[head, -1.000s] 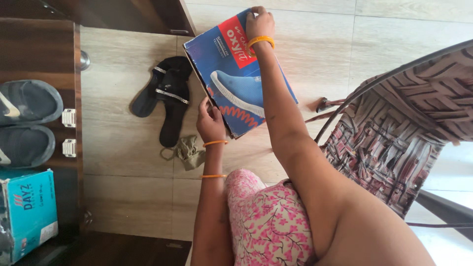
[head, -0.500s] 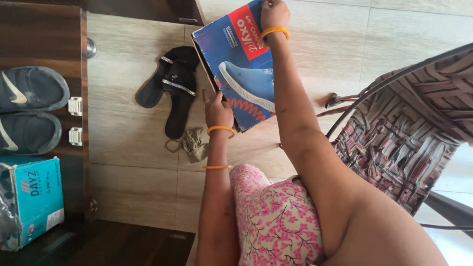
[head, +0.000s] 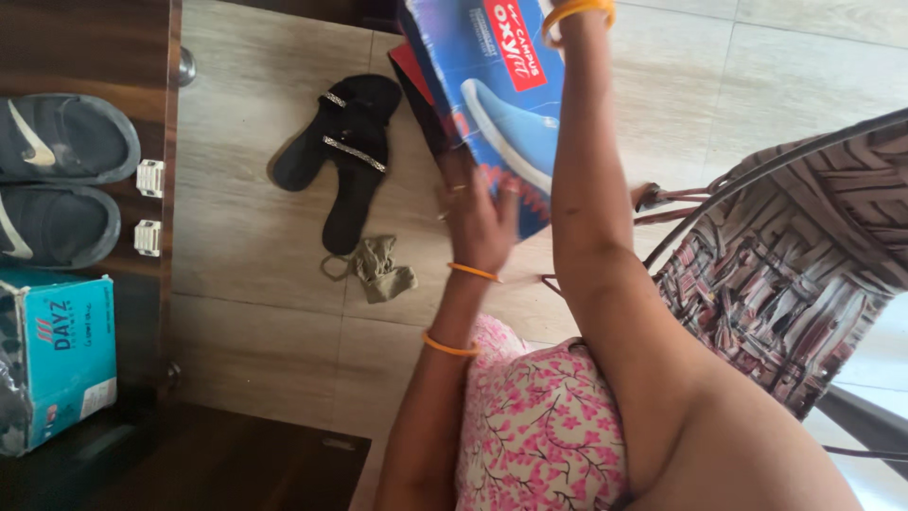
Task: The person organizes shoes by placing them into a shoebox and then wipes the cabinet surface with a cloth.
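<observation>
I hold a blue shoe box (head: 492, 85) with a red label and a shoe picture, tilted up off the tiled floor (head: 246, 274). My left hand (head: 478, 213), slightly blurred, presses against the box's near end with the fingers spread on the lid. My right arm reaches along the lid to the box's far end. Only its wrist with an orange bangle (head: 579, 9) shows, since the top edge of the view cuts off the fingers. A red and dark strip of the box (head: 421, 90) shows along its left side.
A pair of black sandals (head: 345, 156) and a crumpled beige cloth (head: 378, 270) lie on the floor left of the box. A dark wooden shelf (head: 85, 57) holds grey slides (head: 61, 180) and a teal shoe box (head: 57, 355). A woven chair (head: 785, 274) stands at the right.
The blue box has risen and moved toward the top of the view, tilting more steeply. My left hand slid onto the lid's near end. My right hand has left the view.
</observation>
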